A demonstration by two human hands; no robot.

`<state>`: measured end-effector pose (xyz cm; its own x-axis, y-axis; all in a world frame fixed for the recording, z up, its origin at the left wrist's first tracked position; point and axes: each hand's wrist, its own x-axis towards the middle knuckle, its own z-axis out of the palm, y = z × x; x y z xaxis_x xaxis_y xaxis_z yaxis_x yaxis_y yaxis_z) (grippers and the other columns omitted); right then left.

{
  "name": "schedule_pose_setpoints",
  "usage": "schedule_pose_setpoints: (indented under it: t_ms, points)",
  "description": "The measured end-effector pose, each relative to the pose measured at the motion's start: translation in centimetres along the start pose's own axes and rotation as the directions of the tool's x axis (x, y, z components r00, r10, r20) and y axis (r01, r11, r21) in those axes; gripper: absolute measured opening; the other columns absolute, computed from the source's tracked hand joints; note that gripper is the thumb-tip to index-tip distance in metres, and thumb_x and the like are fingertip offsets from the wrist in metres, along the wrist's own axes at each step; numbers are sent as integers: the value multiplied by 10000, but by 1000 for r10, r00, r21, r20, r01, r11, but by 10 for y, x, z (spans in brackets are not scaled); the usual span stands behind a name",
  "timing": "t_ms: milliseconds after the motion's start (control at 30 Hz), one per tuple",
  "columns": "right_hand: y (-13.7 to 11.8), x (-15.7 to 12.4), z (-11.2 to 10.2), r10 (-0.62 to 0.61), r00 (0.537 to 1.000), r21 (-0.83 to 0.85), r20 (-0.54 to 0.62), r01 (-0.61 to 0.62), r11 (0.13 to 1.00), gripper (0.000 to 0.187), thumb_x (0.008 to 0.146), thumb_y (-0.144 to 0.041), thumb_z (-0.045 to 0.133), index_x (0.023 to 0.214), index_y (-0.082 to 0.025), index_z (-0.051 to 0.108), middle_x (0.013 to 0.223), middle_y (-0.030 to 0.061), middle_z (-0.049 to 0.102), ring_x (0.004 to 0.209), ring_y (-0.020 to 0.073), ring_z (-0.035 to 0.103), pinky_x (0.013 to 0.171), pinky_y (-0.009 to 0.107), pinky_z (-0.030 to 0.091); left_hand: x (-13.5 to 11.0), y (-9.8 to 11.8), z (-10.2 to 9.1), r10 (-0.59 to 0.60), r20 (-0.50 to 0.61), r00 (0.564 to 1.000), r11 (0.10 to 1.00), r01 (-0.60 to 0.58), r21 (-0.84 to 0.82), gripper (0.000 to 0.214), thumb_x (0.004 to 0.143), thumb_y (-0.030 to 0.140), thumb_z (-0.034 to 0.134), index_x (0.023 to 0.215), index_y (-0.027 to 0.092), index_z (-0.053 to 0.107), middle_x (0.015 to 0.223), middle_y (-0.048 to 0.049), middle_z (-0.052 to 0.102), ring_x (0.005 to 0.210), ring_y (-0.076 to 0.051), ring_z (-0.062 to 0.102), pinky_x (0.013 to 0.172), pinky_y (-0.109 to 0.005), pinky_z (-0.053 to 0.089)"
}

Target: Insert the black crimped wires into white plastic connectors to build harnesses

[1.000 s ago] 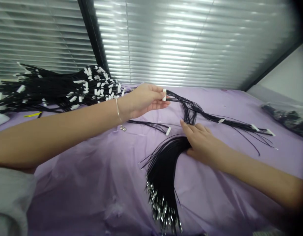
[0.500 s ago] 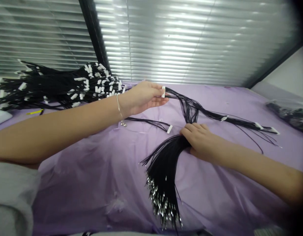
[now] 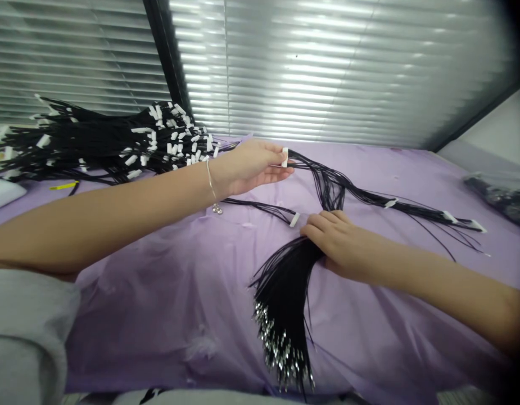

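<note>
My left hand pinches a white connector between thumb and fingers; black wires run from it to the right. My right hand is closed around a thick bundle of black wires. The loose ends, tipped with shiny metal, fan out below it toward the near edge. Just left of my right fingertips lies another white connector with its own wires trailing left under my left wrist. Whether the fingers touch that connector, I cannot tell.
A big pile of black wires with white connectors lies at the back left. More connector-ended wires stretch out on the purple cloth at right. A plastic bag sits far right; blinds stand behind.
My right hand has shifted slightly left, bringing its fingertips closer to the lying connector, and the wire bundle swings a little. My left hand keeps its pinch. The whole view has moved slightly.
</note>
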<state>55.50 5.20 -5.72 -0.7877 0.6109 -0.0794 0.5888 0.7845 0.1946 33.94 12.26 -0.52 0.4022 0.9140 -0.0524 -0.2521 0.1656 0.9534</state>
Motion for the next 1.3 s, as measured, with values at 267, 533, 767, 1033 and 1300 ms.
schedule_pose_setpoints:
  t_ms: [267, 533, 767, 1033, 1300]
  points:
    - [-4, 12, -13, -94, 989, 110, 112, 82, 991, 281, 718, -19, 496, 970, -132, 545, 976, 105, 548, 902, 224, 515, 839, 361, 401, 1, 0, 1, -19, -40, 999, 1000, 19, 3, 258, 865, 6, 504, 623, 82, 554, 654, -6, 584, 664, -89, 615, 826, -265, 466]
    - [-2, 13, -13, -178, 976, 218, 128, 147, 965, 229, 692, -2, 474, 854, -158, 519, 941, 89, 535, 879, 211, 521, 792, 334, 429, -1, -1, 0, -19, -33, 999, 1000, 19, 16, 266, 860, -13, 485, 618, 90, 522, 633, 19, 564, 657, -70, 610, 813, -229, 473]
    - [0, 11, -15, -182, 955, 229, 236, 127, 965, 269, 649, -7, 499, 862, -170, 517, 825, 55, 582, 814, 214, 544, 745, 340, 422, 1, -3, -3, -49, -67, 997, 999, 49, 6, 262, 855, -16, 498, 616, 87, 532, 633, 13, 561, 665, -81, 612, 798, -237, 467]
    - [7, 4, -22, -286, 926, 260, 245, 221, 940, 222, 656, -29, 496, 813, -180, 539, 884, 48, 564, 834, 204, 530, 796, 363, 406, -1, -7, -7, -48, -42, 998, 999, 48, 6, 258, 855, 16, 532, 609, 94, 536, 669, -26, 592, 674, -103, 617, 803, -269, 469]
    - [8, -14, -24, -164, 922, 323, 349, 46, 945, 214, 741, -98, 483, 901, -229, 536, 706, -10, 569, 606, 155, 521, 555, 267, 326, -1, -9, -7, -15, -11, 1000, 1000, 16, 18, 249, 824, -3, 529, 595, 94, 536, 663, -17, 587, 663, -110, 628, 807, -278, 467]
